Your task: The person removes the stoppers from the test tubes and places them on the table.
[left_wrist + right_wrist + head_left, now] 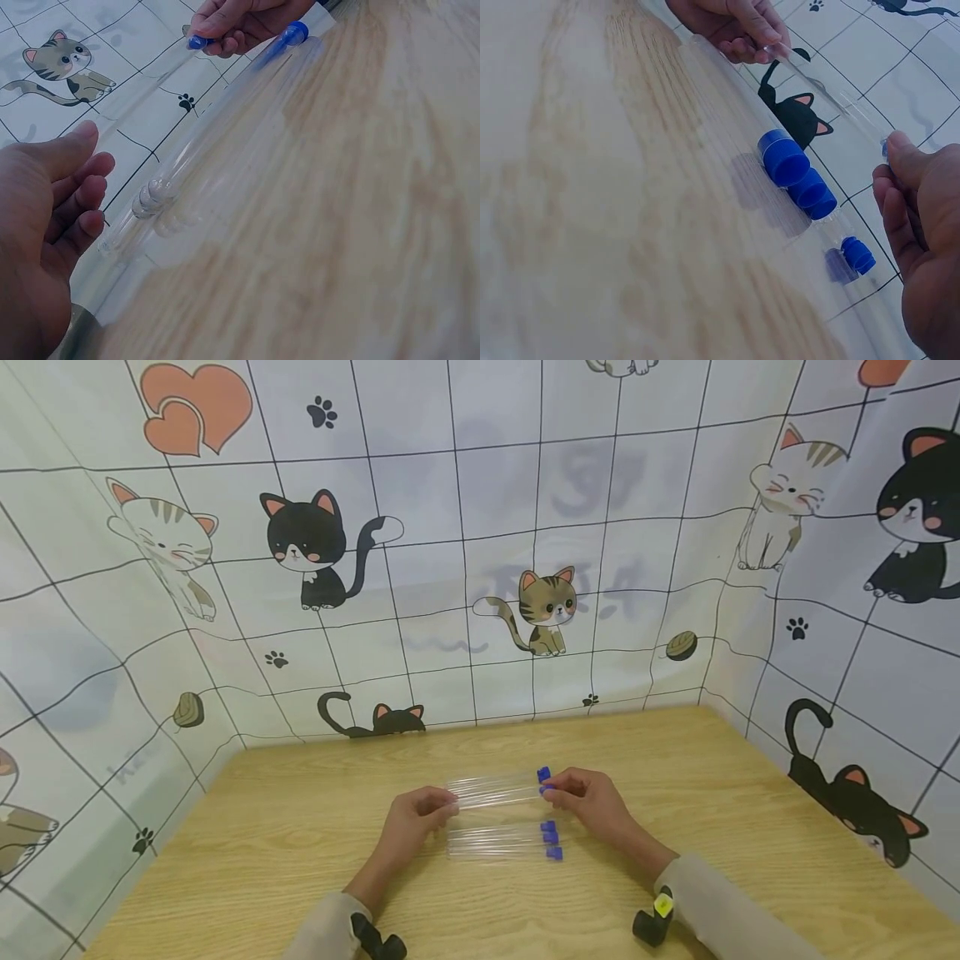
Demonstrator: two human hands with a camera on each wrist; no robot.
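My left hand (415, 820) pinches the rounded end of a clear test tube (821, 91) between thumb and fingertips. At the tube's other end, my right hand (598, 800) grips its blue cap (197, 42). The tube is held roughly level, lifted off the table, as both wrist views show. Closer to me lies a group of similar capped tubes (495, 842), side by side, their blue caps (551, 838) pointing right. Beyond the held tube, another blue cap (543, 773) shows beside my right fingers, on a tube lying on the table.
The wooden table (315, 793) runs back to a hanging cloth (420, 568) with a grid and printed cats, which also encloses the left and right sides. Dark wrist-worn camera mounts (652, 920) sit at both sleeves.
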